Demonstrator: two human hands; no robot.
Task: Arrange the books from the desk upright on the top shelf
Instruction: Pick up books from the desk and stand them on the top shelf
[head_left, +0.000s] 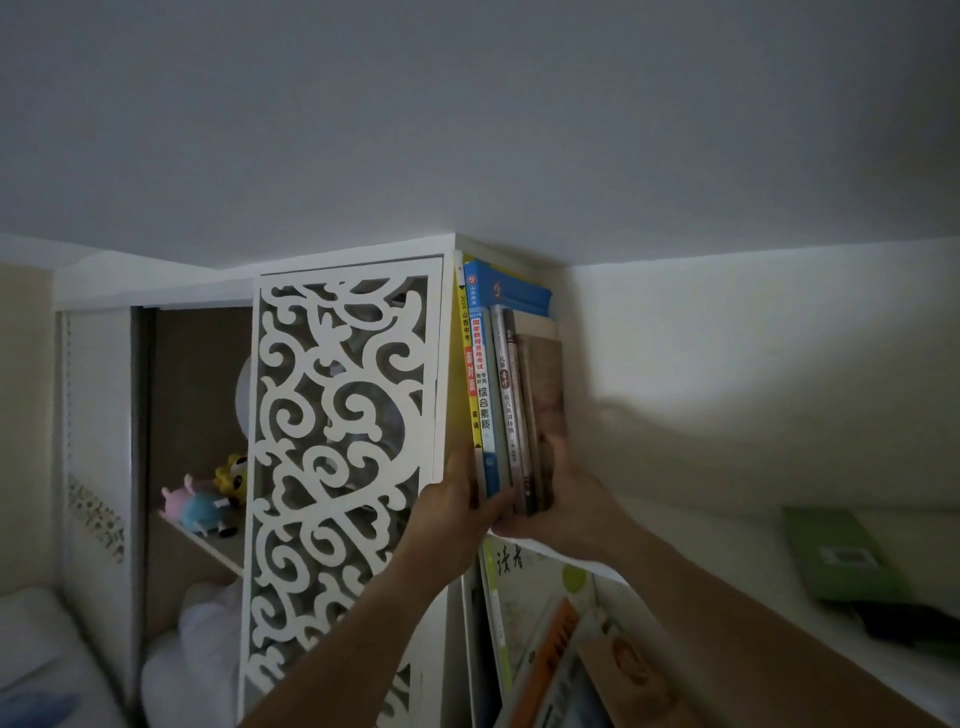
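Observation:
Several books (491, 374) stand upright, spines out, in the top shelf compartment (524, 260) just under the ceiling. They include a yellow one, two blue ones, a grey one and a brown one (543, 395) at the right end. My left hand (457, 499) grips the bottom of the yellow and blue books from the left. My right hand (561, 499) holds the lower end of the brown book, fingers wrapped under the row.
A white carved lattice panel (337, 441) stands left of the books. Below them, more books (540, 623) lean in a lower shelf. Plush toys (208, 499) lie in an open cabinet at left. A green book (841, 556) lies on the white ledge at right.

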